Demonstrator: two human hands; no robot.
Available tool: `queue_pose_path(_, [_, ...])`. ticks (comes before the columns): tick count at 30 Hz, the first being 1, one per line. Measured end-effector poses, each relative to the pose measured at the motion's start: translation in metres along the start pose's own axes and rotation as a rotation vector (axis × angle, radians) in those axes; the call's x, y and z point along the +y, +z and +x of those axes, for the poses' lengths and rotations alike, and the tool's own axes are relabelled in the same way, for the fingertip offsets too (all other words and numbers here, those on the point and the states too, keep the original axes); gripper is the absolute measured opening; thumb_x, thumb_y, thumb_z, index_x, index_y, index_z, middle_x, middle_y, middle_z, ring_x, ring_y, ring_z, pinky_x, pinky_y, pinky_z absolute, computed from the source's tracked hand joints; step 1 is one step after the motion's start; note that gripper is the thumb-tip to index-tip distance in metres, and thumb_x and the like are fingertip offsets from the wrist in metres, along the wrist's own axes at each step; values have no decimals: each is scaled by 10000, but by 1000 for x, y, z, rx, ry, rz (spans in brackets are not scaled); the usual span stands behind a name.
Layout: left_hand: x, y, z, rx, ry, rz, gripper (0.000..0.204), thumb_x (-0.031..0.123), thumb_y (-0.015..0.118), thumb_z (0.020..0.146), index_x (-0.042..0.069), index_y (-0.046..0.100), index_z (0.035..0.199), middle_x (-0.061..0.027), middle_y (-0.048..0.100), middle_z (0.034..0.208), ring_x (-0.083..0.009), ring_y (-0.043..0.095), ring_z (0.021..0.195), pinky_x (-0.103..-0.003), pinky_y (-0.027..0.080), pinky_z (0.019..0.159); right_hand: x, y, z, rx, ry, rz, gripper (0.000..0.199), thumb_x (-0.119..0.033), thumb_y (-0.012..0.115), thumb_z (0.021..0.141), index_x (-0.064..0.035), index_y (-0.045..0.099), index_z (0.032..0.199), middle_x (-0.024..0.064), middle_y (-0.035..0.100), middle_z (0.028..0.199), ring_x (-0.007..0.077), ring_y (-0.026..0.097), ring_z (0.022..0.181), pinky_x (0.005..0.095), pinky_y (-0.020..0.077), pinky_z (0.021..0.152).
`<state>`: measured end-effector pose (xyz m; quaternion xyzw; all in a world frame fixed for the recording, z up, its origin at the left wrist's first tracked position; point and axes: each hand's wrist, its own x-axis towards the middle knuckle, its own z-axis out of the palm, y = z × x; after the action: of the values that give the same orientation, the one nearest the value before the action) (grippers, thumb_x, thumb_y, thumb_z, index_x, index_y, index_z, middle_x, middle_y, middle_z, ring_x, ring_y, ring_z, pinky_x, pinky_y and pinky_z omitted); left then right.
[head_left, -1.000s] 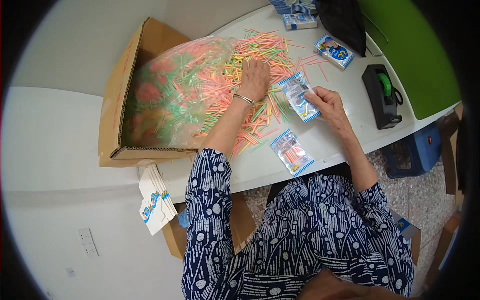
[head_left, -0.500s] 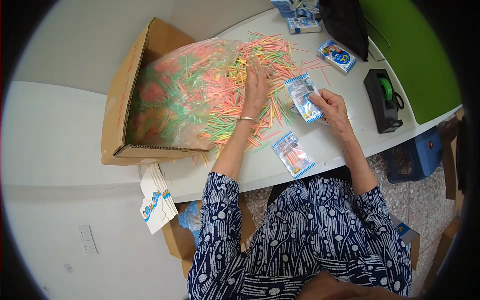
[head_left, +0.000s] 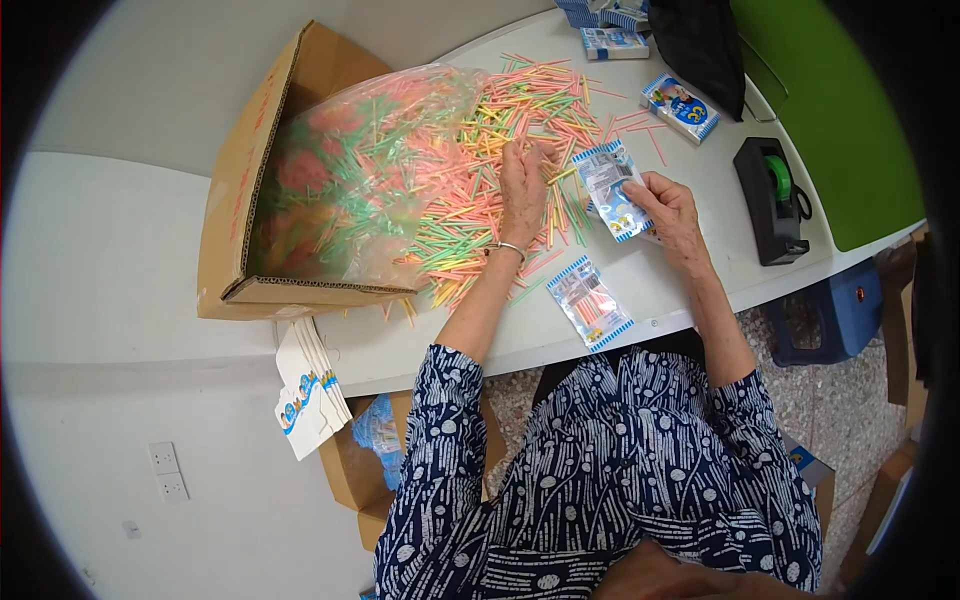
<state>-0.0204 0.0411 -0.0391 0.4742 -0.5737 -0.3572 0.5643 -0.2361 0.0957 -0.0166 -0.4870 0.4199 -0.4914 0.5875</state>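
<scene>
Deep in a loose heap of thin pink, green and yellow sticks (head_left: 470, 205) is my left hand (head_left: 524, 195). Its fingers are curled in, closed on a few of the sticks, though the fingertips are partly hidden. My right hand (head_left: 672, 215) pinches a blue-and-white plastic packet (head_left: 610, 185) by its right edge, with the thumb on top. Under that packet, part of another thing shows but is mostly covered. A second packet (head_left: 592, 305), with pink sticks visible through its clear window, lies flat near the table's front edge.
On the left, a cardboard box (head_left: 235, 190) lies on its side, a clear bag (head_left: 350, 175) of sticks spilling out. A black tape dispenser (head_left: 770, 205) stands right. Small boxes (head_left: 680, 108) and a black cloth (head_left: 700, 50) lie at the back; folded cartons (head_left: 312, 390) hang over the front-left edge.
My left hand has shifted slightly right and nearer, its fingers curling from a flatter reach over the sticks. My right hand keeps its hold on the packet.
</scene>
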Motion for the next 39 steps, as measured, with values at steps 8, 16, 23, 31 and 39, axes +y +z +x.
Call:
queue_pose_path(8, [26, -2, 8, 81, -110, -49, 174, 191, 417, 995, 29, 480, 992, -63, 625, 859, -89, 544, 695, -242, 452, 585, -1, -3, -1, 1, 30, 0, 199, -225, 647, 891, -44, 643, 808, -67, 556, 664, -15, 448, 568, 167, 329, 497])
queue_pose_path(16, [51, -22, 23, 210, -462, -889, 188, 143, 409, 999, -35, 464, 1026, -156, 579, 921, -292, 593, 862, -489, 508, 880, -23, 10, -6, -77, 34, -31, 207, -219, 649, 887, -15, 674, 863, -49, 584, 691, 0, 483, 609, 178, 364, 534])
queue_pose_path(23, [99, -13, 0, 48, -240, -883, 231, 231, 474, 988, 1, 485, 997, -130, 616, 898, -256, 634, 874, -432, 523, 839, -23, 9, -3, -297, 122, -11, 258, -249, 648, 879, 2, 698, 844, -38, 602, 721, 21, 497, 662, 191, 383, 603])
queue_pose_path(31, [125, 2, -28, 3, -166, -655, 244, 269, 489, 983, 27, 523, 982, -114, 630, 938, -236, 645, 924, -368, 527, 833, -25, 10, 0, -430, 177, 75, 237, -247, 667, 873, -13, 706, 876, -25, 632, 749, 21, 522, 675, 189, 406, 608])
queue_pose_path(39, [126, 11, -49, -28, -208, -508, 310, 314, 421, 1006, 12, 475, 963, -135, 617, 1007, -155, 624, 860, -287, 536, 744, -17, 7, -2, -475, 228, 139, 240, -241, 662, 879, -13, 705, 940, -14, 657, 800, 21, 550, 703, 182, 433, 619])
